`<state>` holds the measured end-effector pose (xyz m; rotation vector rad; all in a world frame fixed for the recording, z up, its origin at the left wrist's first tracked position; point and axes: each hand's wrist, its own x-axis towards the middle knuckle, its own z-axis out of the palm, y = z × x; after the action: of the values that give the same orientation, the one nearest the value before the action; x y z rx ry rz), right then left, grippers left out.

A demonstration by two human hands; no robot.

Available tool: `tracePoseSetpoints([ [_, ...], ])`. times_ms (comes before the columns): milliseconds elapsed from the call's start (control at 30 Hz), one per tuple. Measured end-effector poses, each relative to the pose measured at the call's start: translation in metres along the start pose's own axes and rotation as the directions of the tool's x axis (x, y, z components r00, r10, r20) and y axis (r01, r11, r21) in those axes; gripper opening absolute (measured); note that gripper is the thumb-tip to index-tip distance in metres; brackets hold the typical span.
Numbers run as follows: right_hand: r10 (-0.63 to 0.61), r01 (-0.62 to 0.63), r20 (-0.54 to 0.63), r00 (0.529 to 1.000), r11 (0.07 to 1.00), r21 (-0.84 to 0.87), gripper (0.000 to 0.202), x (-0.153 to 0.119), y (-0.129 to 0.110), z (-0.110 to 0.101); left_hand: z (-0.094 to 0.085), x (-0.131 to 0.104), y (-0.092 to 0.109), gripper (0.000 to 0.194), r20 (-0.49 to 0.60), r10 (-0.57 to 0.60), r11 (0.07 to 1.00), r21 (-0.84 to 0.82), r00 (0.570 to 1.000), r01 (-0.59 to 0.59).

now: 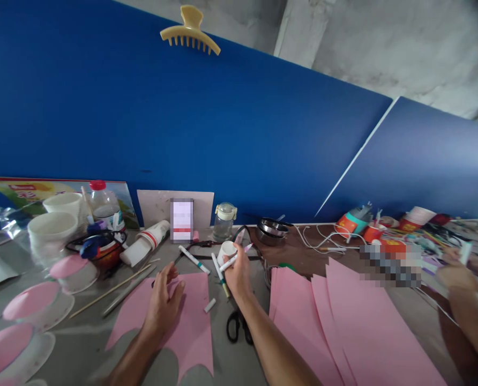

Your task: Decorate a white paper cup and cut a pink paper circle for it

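Observation:
My left hand (166,300) rests on a sheet of pink paper (193,321) with curved pieces cut from its lower edge. Its fingers are loosely bent, with the thumb apart. A white marker (228,262) is gripped in my right hand (239,271), just beyond the paper's right side. Close behind those fingers stands a small white cup (225,249); whether they touch it I cannot tell. On the pink sheet lies a small white cap (210,305). Two more markers, one white (194,260) and one beside my right hand (221,276), lie on the table. Black-handled scissors (233,327) are partly under my right forearm.
Pink sheets (367,321) are stacked at right. Pink-topped white bowls (30,300) and stacked cups (54,230) stand at left, near a wooden stick (110,289). A phone (181,221) and glass jar (224,222) stand behind. Another person's hand (460,273) is far right.

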<state>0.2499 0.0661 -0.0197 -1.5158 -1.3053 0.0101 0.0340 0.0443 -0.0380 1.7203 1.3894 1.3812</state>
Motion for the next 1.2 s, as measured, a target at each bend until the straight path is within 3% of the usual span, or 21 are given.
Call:
tracePoseSetpoints([
  [167,0.009,-0.011,0.022,1.0,0.997,0.082,0.047,-0.001,0.009,0.006,0.001,0.0,-0.001,0.045,0.008,-0.004,1.0,-0.005,1.0,0.004],
  [333,-0.077,0.068,0.051,0.996,0.983,0.172,0.049,-0.003,0.008,0.006,0.002,-0.002,0.002,0.046,0.018,0.011,1.0,0.026,1.0,-0.012],
  [567,-0.165,0.184,-0.209,0.964,0.98,0.078,0.04,-0.002,-0.004,-0.008,0.002,0.001,-0.007,0.044,0.025,0.049,0.998,0.032,0.998,-0.049],
  [667,-0.317,0.323,-0.067,0.946,0.939,0.119,0.04,-0.005,-0.015,-0.014,0.003,0.001,-0.009,0.043,0.028,0.043,0.999,0.029,0.999,-0.044],
  [800,-0.498,0.468,0.209,0.841,0.865,0.18,0.04,-0.011,-0.036,-0.018,0.0,-0.001,0.005,0.038,0.019,0.017,0.999,0.03,1.0,-0.018],
  [900,-0.499,0.488,0.356,0.79,0.863,0.126,0.055,-0.017,-0.05,-0.016,-0.005,-0.003,0.023,0.031,0.082,-0.027,0.999,-0.03,0.996,0.029],
  [1000,-0.443,0.499,0.461,0.768,0.866,0.001,0.07,-0.022,-0.059,-0.013,-0.007,-0.005,0.039,0.034,0.254,-0.045,0.981,-0.172,0.966,0.091],
  [1067,-0.433,0.538,0.531,0.728,0.842,-0.051,0.073,-0.026,-0.062,-0.011,-0.005,-0.007,0.046,0.037,0.367,-0.047,0.961,-0.238,0.929,0.143],
  [1200,-0.452,0.581,0.605,0.655,0.814,-0.021,0.075,-0.031,-0.067,-0.011,0.002,-0.01,0.049,0.032,0.421,-0.068,0.938,-0.283,0.904,0.202],
])
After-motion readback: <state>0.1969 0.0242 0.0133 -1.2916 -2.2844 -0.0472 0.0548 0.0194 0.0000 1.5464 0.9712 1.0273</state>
